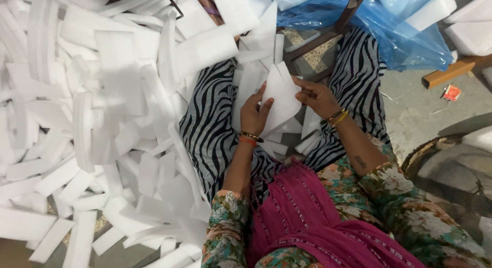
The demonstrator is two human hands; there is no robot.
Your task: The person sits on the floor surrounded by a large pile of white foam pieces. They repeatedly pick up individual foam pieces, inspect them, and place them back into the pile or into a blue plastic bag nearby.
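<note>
From the head view I observed both hands working one white foam sheet (281, 96) above the lap, between the knees of the zebra-striped trousers (210, 124).

Left hand (254, 113): positioned at the sheet's left edge, fingers (263, 93) extended upward along the face of the foam and closed on it against the palm. An orange and dark bangle sat on that wrist.

Right hand (316, 96): positioned at the sheet's right edge, fingers curled narrow and pinching the foam near its upper right border. Gold bangles ringed that wrist.

Foam sheet: held off the lap, tilted with its face toward the camera. I read its long axis as running from the lower left, near the left palm, to the upper right, with one pointed corner aimed up and away from the body. The sheet appeared folded or doubled, though white on white left me unable to confirm this.

Surroundings: more foam strips (287, 132) lay on the lap just beneath the held sheet. A large heap of white foam offcuts (92, 119) covered the floor on the left. A blue plastic bag (405, 32) lay beyond the right knee, beside a wooden block (448, 73). A magenta scarf (312, 216) draped the torso over floral sleeves.
</note>
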